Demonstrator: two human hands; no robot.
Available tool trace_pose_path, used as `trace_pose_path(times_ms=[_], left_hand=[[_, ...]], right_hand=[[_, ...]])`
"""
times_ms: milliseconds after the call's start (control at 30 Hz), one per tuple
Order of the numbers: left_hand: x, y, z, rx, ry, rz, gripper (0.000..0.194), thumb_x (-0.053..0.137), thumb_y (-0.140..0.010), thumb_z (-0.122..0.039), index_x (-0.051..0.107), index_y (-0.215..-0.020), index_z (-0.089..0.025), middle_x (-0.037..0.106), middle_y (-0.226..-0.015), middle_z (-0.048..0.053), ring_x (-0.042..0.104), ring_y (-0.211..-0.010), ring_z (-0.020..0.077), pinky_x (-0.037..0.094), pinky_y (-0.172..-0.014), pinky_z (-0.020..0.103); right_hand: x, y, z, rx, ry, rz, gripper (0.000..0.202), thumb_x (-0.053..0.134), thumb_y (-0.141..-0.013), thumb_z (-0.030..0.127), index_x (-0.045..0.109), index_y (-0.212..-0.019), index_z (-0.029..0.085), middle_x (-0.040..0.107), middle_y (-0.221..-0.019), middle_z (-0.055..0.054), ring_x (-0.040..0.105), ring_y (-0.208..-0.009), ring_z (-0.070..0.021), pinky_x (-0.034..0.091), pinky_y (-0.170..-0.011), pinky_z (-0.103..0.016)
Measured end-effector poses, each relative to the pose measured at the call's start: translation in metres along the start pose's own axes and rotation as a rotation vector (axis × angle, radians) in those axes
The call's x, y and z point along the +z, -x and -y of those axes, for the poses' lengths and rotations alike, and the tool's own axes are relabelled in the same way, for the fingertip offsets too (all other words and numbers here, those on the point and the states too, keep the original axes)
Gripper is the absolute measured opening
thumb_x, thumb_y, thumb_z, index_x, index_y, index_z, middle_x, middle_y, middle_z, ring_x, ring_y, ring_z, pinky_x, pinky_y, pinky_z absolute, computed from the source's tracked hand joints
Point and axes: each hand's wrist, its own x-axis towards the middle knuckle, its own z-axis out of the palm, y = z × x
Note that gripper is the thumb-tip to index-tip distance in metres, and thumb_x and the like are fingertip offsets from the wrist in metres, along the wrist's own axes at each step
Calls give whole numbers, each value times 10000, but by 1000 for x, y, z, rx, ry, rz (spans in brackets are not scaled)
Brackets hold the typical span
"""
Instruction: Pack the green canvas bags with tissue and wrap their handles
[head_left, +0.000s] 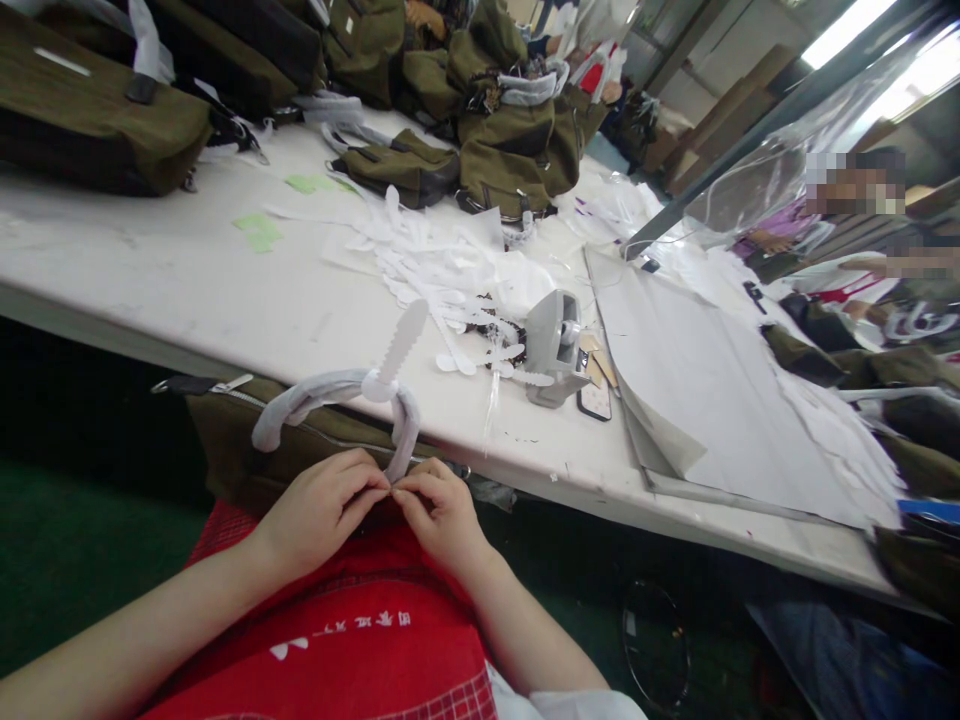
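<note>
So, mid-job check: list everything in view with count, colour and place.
Near bag: one, olive-brown, at table edge
Wrapped handle: one, whitish, on near bag
Handle tag: one, white, upright on handle
Table: one, white, across the middle
Other bags: several, olive and dark, far side and right
Loose strips: many, white, mid-table
Scraps: at least two, light green, left of strips
Tape dispenser: one, grey, mid-table
Phone: one, pale, beside dispenser
Paper sheets: count unclear, greyish white, table right
Pole: one, grey, upper right
Other people: at least two, right
Apron: one, red, on wearer
Left hand, right hand: two, bare, pinching handle's near end
</note>
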Motion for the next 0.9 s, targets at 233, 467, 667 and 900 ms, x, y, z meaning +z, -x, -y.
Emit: trace_pose_path(times_ms=[233, 467, 667, 900], left_hand=[[7, 10, -4, -191, -326, 66, 189, 583, -916, -340, 637, -973, -168, 650, -915, 72, 637, -830, 250, 491, -707, 357], [2, 6, -8, -346, -59, 156, 181, 516, -933, -322, 661, -933, -214, 715, -893, 34, 668, -814, 220, 465, -744, 335], [-2, 5, -7, -394, 140, 169, 217, 514, -910, -340, 698, -974, -245, 747, -896, 7, 679, -802, 203, 457, -741, 309], [4, 8, -14, -419, 151, 164, 183, 519, -883, -296, 643, -977, -200, 733, -780, 23, 675, -699, 200, 421, -600, 278]], right_hand=[[-2, 2, -1, 12, -44, -21, 138, 577, -890, 144, 683, -811, 183, 598, -967, -55, 593, -928, -153, 490, -841, -283], [-2, 6, 3, -6, 181, 73, 131, 569, -898, 189, 699, -890, 202, 520, -1272, -91, 598, -994, -178, 498, -879, -325], [2, 6, 5, -21, 241, 94, 145, 555, -887, 169, 696, -879, 203, 510, -1298, -91, 606, -960, -179, 507, -853, -323], [10, 5, 6, 2, 262, 52, 151, 562, -884, 165, 697, -827, 200, 542, -1254, -87, 617, -924, -170, 515, -842, -316]])
